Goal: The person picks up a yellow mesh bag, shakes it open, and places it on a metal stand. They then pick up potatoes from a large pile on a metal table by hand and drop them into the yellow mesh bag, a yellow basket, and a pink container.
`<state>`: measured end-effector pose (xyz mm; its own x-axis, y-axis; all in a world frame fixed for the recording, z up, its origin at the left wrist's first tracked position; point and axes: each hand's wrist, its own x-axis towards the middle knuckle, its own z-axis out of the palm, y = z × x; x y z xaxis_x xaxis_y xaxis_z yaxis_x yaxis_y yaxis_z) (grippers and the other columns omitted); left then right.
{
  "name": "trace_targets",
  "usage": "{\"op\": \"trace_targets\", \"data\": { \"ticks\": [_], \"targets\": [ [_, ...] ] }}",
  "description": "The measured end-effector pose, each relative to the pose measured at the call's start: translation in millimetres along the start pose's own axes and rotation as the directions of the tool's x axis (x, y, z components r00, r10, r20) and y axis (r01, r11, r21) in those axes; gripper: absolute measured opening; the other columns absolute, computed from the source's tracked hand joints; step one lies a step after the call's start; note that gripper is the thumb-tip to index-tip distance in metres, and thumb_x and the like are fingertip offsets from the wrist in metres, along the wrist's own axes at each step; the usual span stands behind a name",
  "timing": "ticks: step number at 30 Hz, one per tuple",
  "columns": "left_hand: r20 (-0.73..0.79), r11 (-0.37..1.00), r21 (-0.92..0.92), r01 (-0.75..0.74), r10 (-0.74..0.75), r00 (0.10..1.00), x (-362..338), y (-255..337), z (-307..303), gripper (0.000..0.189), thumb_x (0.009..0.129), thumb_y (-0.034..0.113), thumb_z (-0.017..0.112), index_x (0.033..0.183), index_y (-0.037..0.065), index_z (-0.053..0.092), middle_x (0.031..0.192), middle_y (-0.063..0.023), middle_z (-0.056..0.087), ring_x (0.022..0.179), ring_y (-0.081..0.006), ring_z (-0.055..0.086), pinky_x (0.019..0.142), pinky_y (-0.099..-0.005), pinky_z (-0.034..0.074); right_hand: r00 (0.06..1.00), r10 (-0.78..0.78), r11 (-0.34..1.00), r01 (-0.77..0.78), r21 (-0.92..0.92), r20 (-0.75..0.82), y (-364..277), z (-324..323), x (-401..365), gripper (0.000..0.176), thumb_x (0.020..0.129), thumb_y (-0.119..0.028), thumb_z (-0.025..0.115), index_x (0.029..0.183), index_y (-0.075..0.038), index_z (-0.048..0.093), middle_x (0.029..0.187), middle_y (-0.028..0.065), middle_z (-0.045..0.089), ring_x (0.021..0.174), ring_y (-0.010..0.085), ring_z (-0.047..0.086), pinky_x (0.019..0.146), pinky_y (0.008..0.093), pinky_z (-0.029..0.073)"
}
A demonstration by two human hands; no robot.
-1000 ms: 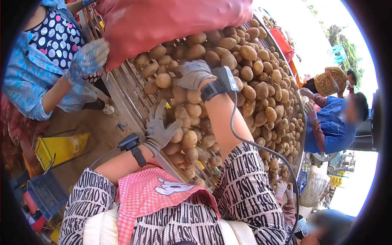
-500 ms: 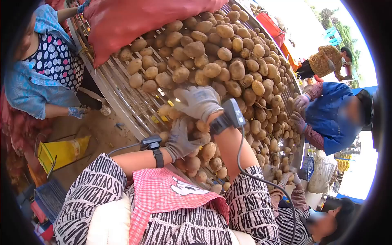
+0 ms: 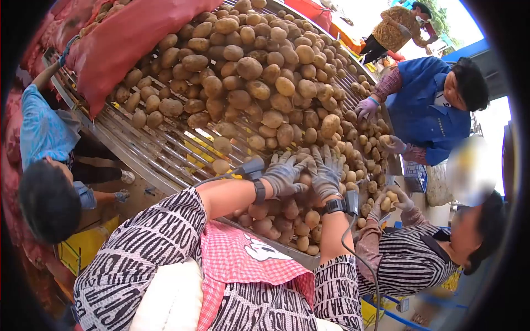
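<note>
Potatoes [image 3: 249,68] | L hand [image 3: 284,175] + R hand [image 3: 327,175] palms down, side-by-side | fingers [image 3: 333,158] spread

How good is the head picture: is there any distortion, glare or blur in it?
Head view: strong fisheye bending curves the roller table, and a black rim frames the picture; bright, even daylight on the potatoes; the sky at the right edge is washed out white; the gloved left hand and right hand look sharp; one patch near the right edge is blurred.
</note>
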<state>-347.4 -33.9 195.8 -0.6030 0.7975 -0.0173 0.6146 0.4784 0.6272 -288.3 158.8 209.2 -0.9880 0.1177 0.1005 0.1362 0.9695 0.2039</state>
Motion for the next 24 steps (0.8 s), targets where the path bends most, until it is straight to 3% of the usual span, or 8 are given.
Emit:
{"op": "trace_targets", "data": {
  "ticks": [3, 6, 8, 10, 11, 15, 17, 24],
  "targets": [
    [0.333, 0.990, -0.139, 0.027, 0.021, 0.943, 35.6, 21.0, -21.7, 0.080, 0.086, 0.055, 0.061, 0.154, 0.023, 0.036, 0.148, -0.0225, 0.044, 0.136, -0.0393, 0.043, 0.114, -0.0441, 0.034, 0.973, 0.183, 0.983, -0.184, 0.000, 0.139, 29.7, 10.7, -36.6, 0.055, 0.099, -0.054, 0.043, 0.146, -0.028, 0.049, 0.160, 0.0114, 0.032, 0.147, 0.0329, 0.028, 0.120, 0.0551, 0.010],
    [0.281, 0.853, -0.475, -0.218, 0.382, 0.880, 52.7, -9.4, -16.6, 0.060, 0.092, 0.045, 0.060, 0.143, 0.017, 0.051, 0.144, -0.0164, 0.051, 0.133, -0.0348, 0.047, 0.113, -0.0421, 0.036, 0.902, 0.324, 0.942, -0.335, -0.011, 0.285, 37.7, 8.2, -71.2, 0.055, 0.099, -0.050, 0.045, 0.145, -0.020, 0.051, 0.158, 0.0161, 0.035, 0.146, 0.0338, 0.031, 0.120, 0.0523, 0.016],
    [0.167, 0.422, -0.902, 0.094, 0.139, 0.976, 21.8, -8.1, -48.8, 0.053, 0.093, 0.033, 0.067, 0.138, 0.008, 0.054, 0.133, -0.0156, 0.061, 0.123, -0.0292, 0.056, 0.107, -0.0367, 0.042, 0.831, 0.536, 0.674, -0.528, 0.516, 0.149, 29.3, -4.0, -94.5, 0.057, 0.098, -0.045, 0.053, 0.142, -0.008, 0.053, 0.152, 0.0223, 0.041, 0.142, 0.0375, 0.036, 0.119, 0.0468, 0.025],
    [-0.108, 0.915, -0.355, -0.189, 0.161, 0.981, -12.7, -40.2, -79.6, 0.061, 0.090, 0.044, 0.070, 0.137, 0.007, 0.056, 0.134, -0.0151, 0.060, 0.127, -0.0302, 0.052, 0.111, -0.0383, 0.038, 0.849, 0.528, 0.662, -0.439, 0.607, 0.038, -7.1, -39.4, -116.4, 0.055, 0.097, -0.037, 0.059, 0.139, -0.002, 0.053, 0.145, 0.0257, 0.047, 0.137, 0.0386, 0.042, 0.116, 0.0428, 0.031],
    [-0.167, 0.964, -0.183, -0.193, 0.163, 0.972, -37.5, -53.7, -90.6, 0.065, 0.087, 0.049, 0.070, 0.136, 0.008, 0.057, 0.136, -0.0153, 0.058, 0.130, -0.0311, 0.050, 0.113, -0.0409, 0.034, 0.859, 0.512, 0.654, -0.394, 0.646, 0.005, -28.2, -46.4, -129.2, 0.064, 0.092, -0.043, 0.063, 0.141, -0.002, 0.051, 0.144, 0.0246, 0.048, 0.135, 0.0394, 0.044, 0.115, 0.0448, 0.032],
    [-0.040, 0.967, -0.065, -0.247, 0.244, 0.969, -136.1, -82.2, -87.9, 0.081, 0.079, 0.065, 0.070, 0.141, 0.016, 0.054, 0.150, -0.0173, 0.044, 0.141, -0.0376, 0.036, 0.118, -0.0527, 0.022, 0.936, 0.307, 0.715, -0.348, 0.607, 0.175, -111.8, -52.2, -177.1, 0.092, 0.080, -0.064, 0.066, 0.152, -0.012, 0.039, 0.159, 0.0240, 0.024, 0.147, 0.0410, 0.024, 0.119, 0.0558, 0.014],
    [0.253, 0.914, 0.180, -0.362, 0.313, 0.916, -163.5, -91.0, -68.9, 0.085, 0.078, 0.069, 0.065, 0.149, 0.024, 0.046, 0.157, -0.0202, 0.032, 0.145, -0.0435, 0.027, 0.119, -0.0586, 0.016, 0.940, 0.282, 0.804, -0.342, 0.487, 0.194, -150.6, -31.0, -191.1, 0.101, 0.075, -0.074, 0.064, 0.155, -0.019, 0.034, 0.161, 0.0294, 0.006, 0.149, 0.0480, 0.006, 0.118, 0.0620, 0.005],
    [0.222, 0.882, 0.352, -0.314, 0.247, 0.943, -130.9, -67.5, -33.2, 0.085, 0.081, 0.066, 0.060, 0.153, 0.026, 0.038, 0.161, -0.0248, 0.021, 0.150, -0.0426, 0.015, 0.120, -0.0618, 0.002, 0.896, 0.339, 0.793, -0.436, 0.426, 0.286, -153.2, -34.7, -166.6, 0.102, 0.069, -0.081, 0.061, 0.154, -0.029, 0.037, 0.160, 0.0315, -0.005, 0.148, 0.0509, -0.001, 0.113, 0.0683, 0.001]
  ]
}}
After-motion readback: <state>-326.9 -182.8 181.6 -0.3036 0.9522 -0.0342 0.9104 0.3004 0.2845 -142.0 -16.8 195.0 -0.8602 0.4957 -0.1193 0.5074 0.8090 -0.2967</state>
